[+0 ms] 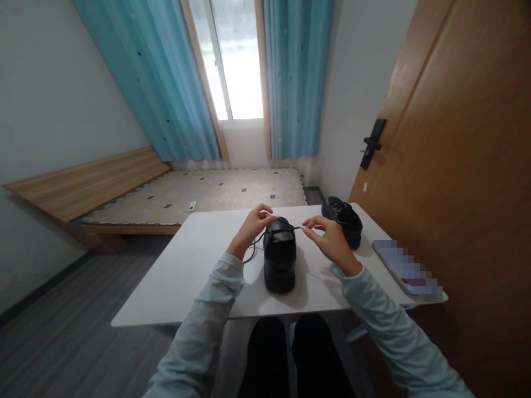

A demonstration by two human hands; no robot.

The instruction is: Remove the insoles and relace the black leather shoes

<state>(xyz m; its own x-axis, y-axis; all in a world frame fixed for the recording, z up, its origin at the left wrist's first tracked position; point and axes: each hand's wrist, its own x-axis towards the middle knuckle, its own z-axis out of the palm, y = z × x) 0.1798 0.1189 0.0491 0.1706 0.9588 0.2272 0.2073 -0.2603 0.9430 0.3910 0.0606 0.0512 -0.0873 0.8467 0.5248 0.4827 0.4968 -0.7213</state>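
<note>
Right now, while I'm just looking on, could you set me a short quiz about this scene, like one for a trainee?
1. True or false: the nearer black lace-up shoe points its toe toward the near edge of the white rectangular table.
2. What does the right hand pinch?
3. Where is the other black lace-up shoe?
A: wooden bed
B: same table
C: grey floor

Key:
1. False; its toe points away.
2. A thin black shoelace.
3. B.

We wear pale blue, wrinkled long sleeves (pixel 203 315) at the lower left and lower right of the frame, and black trousers (pixel 267 359) at bottom centre.
</note>
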